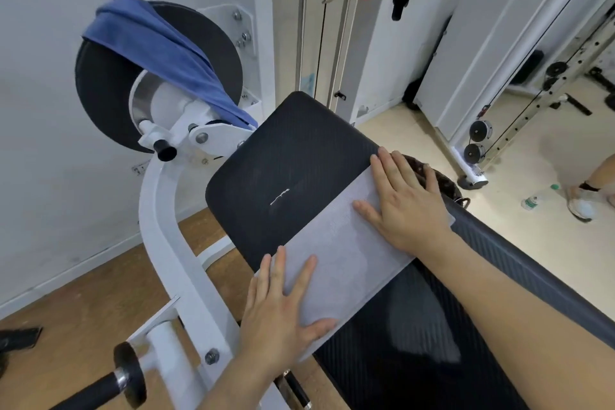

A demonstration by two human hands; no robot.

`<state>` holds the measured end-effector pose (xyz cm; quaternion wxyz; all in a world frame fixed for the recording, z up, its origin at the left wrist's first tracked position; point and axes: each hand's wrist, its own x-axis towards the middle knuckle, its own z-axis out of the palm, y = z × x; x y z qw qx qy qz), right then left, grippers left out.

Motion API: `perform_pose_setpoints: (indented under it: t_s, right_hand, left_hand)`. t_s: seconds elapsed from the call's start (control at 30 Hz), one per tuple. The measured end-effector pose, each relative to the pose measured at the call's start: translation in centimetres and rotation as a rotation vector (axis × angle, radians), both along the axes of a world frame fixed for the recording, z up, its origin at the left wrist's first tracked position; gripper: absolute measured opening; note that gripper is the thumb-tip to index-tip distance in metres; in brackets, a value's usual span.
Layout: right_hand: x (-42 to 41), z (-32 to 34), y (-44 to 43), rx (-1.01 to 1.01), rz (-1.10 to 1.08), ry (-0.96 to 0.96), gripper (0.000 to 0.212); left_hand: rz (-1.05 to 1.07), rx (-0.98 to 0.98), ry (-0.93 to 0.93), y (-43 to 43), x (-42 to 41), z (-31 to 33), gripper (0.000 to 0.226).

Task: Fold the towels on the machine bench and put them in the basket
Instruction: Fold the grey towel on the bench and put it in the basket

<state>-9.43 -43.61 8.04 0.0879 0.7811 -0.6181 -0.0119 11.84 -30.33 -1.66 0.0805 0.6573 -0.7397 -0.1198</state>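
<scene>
Gym bench pad (289,156) w/ white towel (346,253) flat across it.
L hand (283,306) & R hand (406,203) press on it, fingers straight (gripping nothing). Basket (442,180) just beyond R hand; blue towel (159,53) draped over black disc (100,93), upper left.

The white towel (342,253) is thin matt cloth with a fine grid weave. The tabletop (289,150) under it looks like black vinyl with a carbon-fibre pattern and a slight sheen. The blue towel (159,46) is fuzzier, softer cloth. The machine frame (163,226) is smooth white painted metal, and its bolts (212,356) are shiny. The basket (449,186) is dark woven wicker, and the floor (83,293) is wood-look.
</scene>
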Motion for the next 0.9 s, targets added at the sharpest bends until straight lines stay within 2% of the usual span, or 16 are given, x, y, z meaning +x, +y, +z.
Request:
perform_pose_setpoints:
  t_s: [0.1,0.2,0.3,0.4,0.5,0.57,0.7,0.77,0.83,0.9]
  right_hand:
    - [0.4,0.4,0.5,-0.018,0.018,0.002,0.073]
    - [2.6,0.0,3.8,-0.099,0.198,-0.098,0.062]
    - [5.0,-2.9,8.6,0.004,0.380,-0.126,0.060]
    - [4.6,-5.3,9.8,0.073,0.370,-0.059,0.065]
    - [4.5,-5.8,9.5,0.079,0.342,-0.026,0.069]
    - [4.9,-5.7,9.4,0.074,0.337,-0.032,0.070]
    - [5.7,-5.3,9.8,0.004,0.306,-0.054,0.065]
    - [7.2,-4.9,10.8,-0.050,0.286,-0.132,0.060]
    - [8.9,-5.0,12.3,-0.043,0.261,-0.225,0.069]
    - [10.1,-5.8,14.0,-0.005,0.249,-0.278,0.060]
  left_hand:
    - [0.018,0.138,0.016,0.2,0.0,0.8,0.097]
    - [0.043,0.199,0.061,0.0,-0.2,1.5,0.100]
    - [0.065,0.238,0.166,0.1,-0.2,1.8,0.102]
    - [0.190,0.177,0.363,0.6,-0.1,1.5,0.093]
    - [0.431,0.068,0.733,1.4,1.4,0.4,0.052]
    - [0.504,0.137,0.915,1.5,2.6,-0.2,0.040]
    - [0.605,0.192,0.914,0.7,4.4,-1.1,0.026]
    - [0.655,0.239,0.979,0.2,5.0,-1.4,0.030]
    - [0.648,0.318,1.038,-0.3,5.5,-1.8,0.036]
    - [0.636,0.380,1.059,-0.7,5.7,-1.9,0.036]
